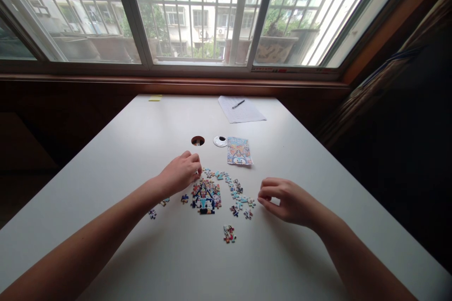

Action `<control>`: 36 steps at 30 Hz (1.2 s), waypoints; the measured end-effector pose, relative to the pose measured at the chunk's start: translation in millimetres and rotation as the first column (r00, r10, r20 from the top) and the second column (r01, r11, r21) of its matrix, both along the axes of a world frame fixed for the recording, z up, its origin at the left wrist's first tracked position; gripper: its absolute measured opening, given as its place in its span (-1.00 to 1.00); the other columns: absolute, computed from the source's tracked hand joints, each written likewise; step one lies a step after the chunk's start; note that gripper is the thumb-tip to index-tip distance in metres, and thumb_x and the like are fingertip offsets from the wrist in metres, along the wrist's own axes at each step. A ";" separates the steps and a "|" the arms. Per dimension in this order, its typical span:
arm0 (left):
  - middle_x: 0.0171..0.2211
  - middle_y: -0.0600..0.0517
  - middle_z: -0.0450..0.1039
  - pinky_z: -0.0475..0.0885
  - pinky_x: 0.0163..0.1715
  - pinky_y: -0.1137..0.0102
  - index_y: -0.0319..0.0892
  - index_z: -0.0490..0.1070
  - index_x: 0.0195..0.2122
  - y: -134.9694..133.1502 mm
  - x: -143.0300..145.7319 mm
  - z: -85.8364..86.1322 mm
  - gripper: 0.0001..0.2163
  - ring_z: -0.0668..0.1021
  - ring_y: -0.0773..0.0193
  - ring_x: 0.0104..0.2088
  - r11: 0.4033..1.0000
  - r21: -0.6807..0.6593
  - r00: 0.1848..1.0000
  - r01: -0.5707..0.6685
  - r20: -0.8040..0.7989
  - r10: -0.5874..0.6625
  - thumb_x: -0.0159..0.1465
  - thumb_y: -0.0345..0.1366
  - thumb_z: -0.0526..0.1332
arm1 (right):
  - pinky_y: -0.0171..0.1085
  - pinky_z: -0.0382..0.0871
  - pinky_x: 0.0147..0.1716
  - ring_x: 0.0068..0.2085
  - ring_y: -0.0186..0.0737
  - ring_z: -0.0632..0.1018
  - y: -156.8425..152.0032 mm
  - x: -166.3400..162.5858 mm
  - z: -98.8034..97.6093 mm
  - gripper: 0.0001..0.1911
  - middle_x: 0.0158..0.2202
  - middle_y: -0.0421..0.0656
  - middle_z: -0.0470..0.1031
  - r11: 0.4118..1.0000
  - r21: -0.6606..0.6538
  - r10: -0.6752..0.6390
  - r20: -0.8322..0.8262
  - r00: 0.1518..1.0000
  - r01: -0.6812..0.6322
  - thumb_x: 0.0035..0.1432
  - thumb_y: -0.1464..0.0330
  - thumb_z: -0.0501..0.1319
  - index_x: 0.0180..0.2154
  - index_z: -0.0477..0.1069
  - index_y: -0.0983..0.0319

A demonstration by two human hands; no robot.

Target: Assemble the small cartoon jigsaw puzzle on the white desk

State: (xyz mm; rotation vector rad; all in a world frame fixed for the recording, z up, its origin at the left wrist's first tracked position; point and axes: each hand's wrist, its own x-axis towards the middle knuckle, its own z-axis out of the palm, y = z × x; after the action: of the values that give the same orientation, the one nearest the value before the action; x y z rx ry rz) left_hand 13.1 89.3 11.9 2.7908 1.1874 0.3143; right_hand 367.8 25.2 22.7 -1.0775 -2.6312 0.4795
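A partly joined jigsaw puzzle [205, 196] lies flat on the white table, its middle showing a dark blue and light blue figure. My left hand [181, 171] is at its upper left edge, fingers pinched on a small puzzle piece that is mostly hidden by the fingertips. Loose puzzle pieces [235, 190] form a curved band above and to the right of the joined part. Beside the right end of that band is my right hand [287, 199], fingers loosely curled and thumb slightly apart from the index finger, holding nothing visible. A small joined cluster [229, 234] sits nearer to me.
A small picture sheet [239, 151] lies behind the pieces. Near it are a round cable hole [197, 141] and its cover [220, 141]. Paper [243, 115] with a pen [238, 104] and a yellow note [155, 98] are at the far edge. More pieces [152, 214] lie by my left forearm.
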 end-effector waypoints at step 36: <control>-0.18 0.00 0.50 0.59 -0.20 0.41 -0.14 0.48 -0.08 -46.1 -33.3 4.0 -0.87 0.61 0.33 -0.25 0.902 -0.419 0.860 0.102 0.493 0.131 0.35 -0.35 0.25 | -0.27 0.29 -0.33 -0.35 -0.26 0.45 -3.5 -5.4 3.2 -0.82 -0.35 -0.13 0.47 1.000 0.007 0.007 0.021 1.000 -0.007 0.31 0.40 0.16 -0.33 0.52 0.19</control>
State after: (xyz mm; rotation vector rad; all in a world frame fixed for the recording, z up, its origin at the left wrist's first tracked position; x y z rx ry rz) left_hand -20.2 43.2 15.9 2.1210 0.9930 0.6557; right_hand 362.4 21.7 25.9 -1.0775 -2.6541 0.4628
